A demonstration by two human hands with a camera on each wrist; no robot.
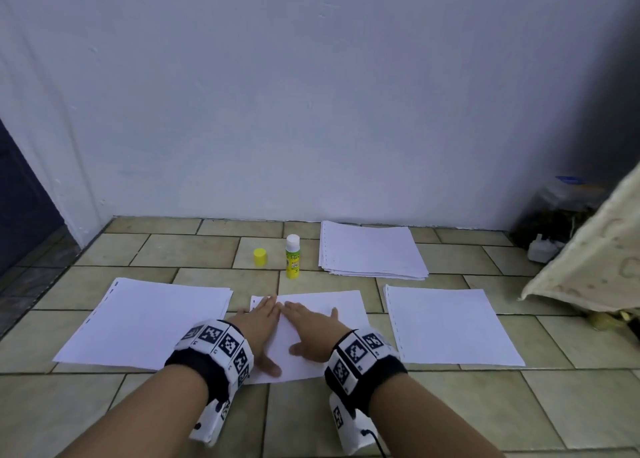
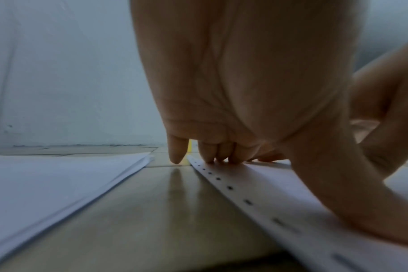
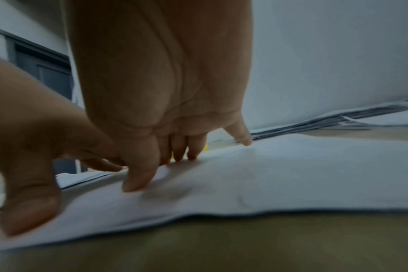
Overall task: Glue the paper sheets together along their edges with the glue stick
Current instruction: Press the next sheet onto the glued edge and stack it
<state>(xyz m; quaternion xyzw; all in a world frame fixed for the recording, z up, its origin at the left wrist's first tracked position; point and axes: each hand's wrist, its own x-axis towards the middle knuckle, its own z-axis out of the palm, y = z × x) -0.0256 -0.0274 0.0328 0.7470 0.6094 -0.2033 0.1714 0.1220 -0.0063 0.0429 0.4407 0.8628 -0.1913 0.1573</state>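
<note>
On the tiled floor (image 1: 194,246), at 6 o'clock, both hands lie flat with straight fingers on the centre paper sheets (image 1: 341,305): left hand (image 1: 258,322) along the perforated left edge, right hand (image 1: 313,331) just beside it. Glue stick (image 1: 293,257) stands upright, uncapped, at 12 o'clock; its yellow cap (image 1: 260,257) is just left. Paper stacks lie at 9 (image 1: 138,315), 3 (image 1: 450,326) and 1 o'clock (image 1: 372,248).

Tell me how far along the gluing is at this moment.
Done: the glue stick stands uncapped, its yellow cap beside it. In hand: the left hand and right hand press flat on the centre sheets; whether glue is on them cannot be seen. Left: paper lies on the left, right and behind.
</note>
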